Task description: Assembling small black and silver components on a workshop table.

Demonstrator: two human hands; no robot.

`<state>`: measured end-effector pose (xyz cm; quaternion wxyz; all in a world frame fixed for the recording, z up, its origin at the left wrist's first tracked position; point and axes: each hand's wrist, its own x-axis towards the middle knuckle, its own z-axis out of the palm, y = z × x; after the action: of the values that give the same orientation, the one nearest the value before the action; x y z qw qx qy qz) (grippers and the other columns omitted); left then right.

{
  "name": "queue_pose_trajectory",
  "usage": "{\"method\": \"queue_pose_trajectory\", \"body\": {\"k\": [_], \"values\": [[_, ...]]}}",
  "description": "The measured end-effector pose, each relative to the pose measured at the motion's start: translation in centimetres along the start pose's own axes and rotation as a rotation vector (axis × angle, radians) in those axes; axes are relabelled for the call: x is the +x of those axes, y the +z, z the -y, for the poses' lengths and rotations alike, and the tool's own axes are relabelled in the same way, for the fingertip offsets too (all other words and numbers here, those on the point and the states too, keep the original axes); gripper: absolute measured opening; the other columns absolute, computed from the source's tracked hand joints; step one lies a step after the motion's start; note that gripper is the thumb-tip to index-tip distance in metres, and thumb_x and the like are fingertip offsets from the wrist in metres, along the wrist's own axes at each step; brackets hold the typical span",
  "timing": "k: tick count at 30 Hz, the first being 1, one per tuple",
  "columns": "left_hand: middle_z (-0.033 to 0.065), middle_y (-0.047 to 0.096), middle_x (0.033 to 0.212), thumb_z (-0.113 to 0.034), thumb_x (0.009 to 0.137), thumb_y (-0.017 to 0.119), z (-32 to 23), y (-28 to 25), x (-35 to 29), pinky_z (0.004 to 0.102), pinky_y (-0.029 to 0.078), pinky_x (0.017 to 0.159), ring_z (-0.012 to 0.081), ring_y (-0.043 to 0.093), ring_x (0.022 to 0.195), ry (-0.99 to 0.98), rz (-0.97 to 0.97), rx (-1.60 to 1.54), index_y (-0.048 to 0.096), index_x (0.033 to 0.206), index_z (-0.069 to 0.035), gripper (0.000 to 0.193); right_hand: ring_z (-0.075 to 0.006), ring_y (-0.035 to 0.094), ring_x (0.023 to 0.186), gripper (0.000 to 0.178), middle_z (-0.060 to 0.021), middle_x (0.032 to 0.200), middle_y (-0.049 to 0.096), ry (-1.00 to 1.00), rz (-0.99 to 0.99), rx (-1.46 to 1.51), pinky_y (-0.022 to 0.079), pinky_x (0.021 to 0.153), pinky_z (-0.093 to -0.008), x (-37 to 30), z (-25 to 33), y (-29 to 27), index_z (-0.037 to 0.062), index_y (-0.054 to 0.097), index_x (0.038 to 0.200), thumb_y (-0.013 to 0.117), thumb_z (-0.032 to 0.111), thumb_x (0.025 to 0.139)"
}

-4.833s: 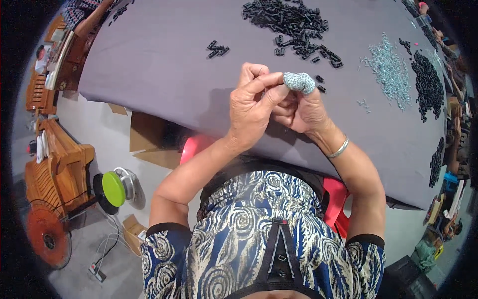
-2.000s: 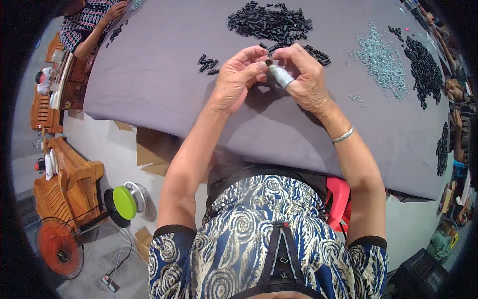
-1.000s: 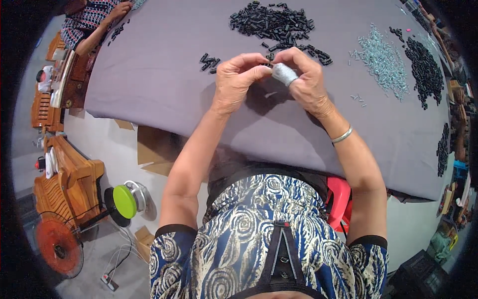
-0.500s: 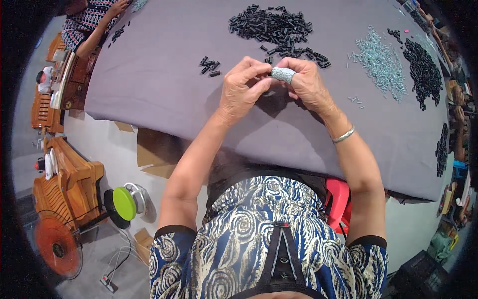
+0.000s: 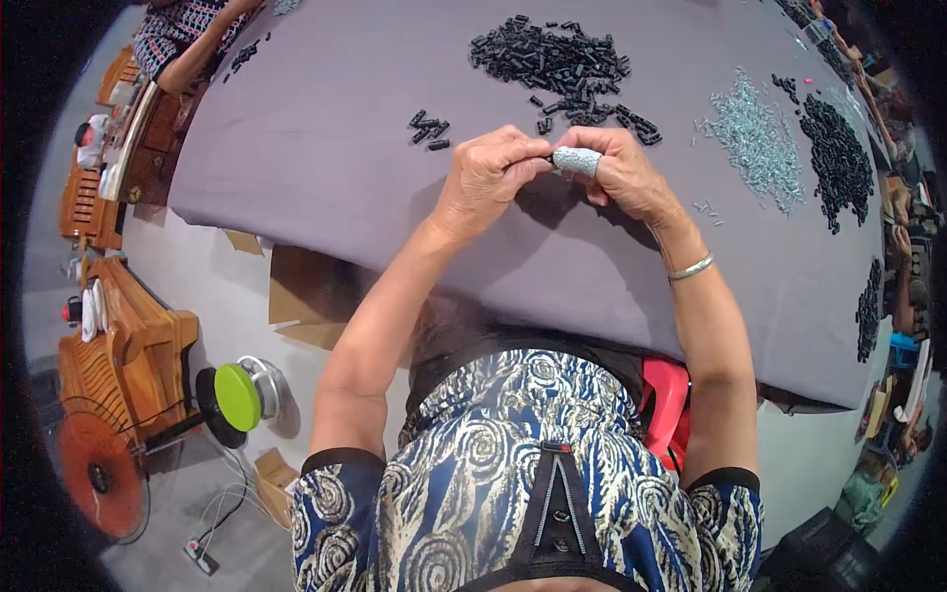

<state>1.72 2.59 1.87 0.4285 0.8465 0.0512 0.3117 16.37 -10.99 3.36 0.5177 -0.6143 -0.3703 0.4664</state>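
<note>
Pinched together, the thumb and forefinger of the left hand (image 5: 491,185) hold a small black piece (image 5: 551,159), mostly hidden at their tips, above the grey tablecloth (image 5: 326,148). It sits to the right of that hand, directly against or just short of the silvery thumb cover (image 5: 578,161) on the right hand (image 5: 639,183); contact there cannot be told. The cover points left, its long axis nearly level; the piece's own axis is too hidden to read. The right fingers are curled, but whether they clamp anything is unclear. Beyond the fingertips lies the pile of black pieces (image 5: 548,61). Two seconds ago the cover was blurred and slanted up leftward; now it is sharp and almost flat.
</note>
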Motion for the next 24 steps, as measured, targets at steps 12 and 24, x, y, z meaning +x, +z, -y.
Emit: {"method": "queue_pose_trajectory", "body": {"k": [12,24], "values": [[0.0022,0.064,0.081,-0.005,0.084,0.065,0.9,-0.2,-1.4,0.0217,0.050,0.064,0.0089,0.060,0.069,-0.397,-0.059,-0.375,0.067,0.096,0.001,0.013,-0.0155,0.060,0.067,0.014,-0.0089,0.076,0.066,-0.260,-0.394,-0.557,0.047,0.063,-0.0300,1.1,0.0,-0.3,0.0042,0.065,0.094,0.062,0.012,0.083],[0.0016,0.066,0.081,-0.009,0.083,0.067,0.9,0.0,-1.3,0.0198,0.049,0.058,0.0078,0.064,0.072,-0.499,-0.109,-0.487,0.068,0.096,-0.003,0.014,-0.0332,0.060,0.089,0.024,-0.0105,0.093,0.060,-0.395,-0.309,-1.107,0.048,0.075,-0.0416,4.1,-0.1,-0.3,0.0062,0.064,0.097,0.053,0.002,0.077]]}}
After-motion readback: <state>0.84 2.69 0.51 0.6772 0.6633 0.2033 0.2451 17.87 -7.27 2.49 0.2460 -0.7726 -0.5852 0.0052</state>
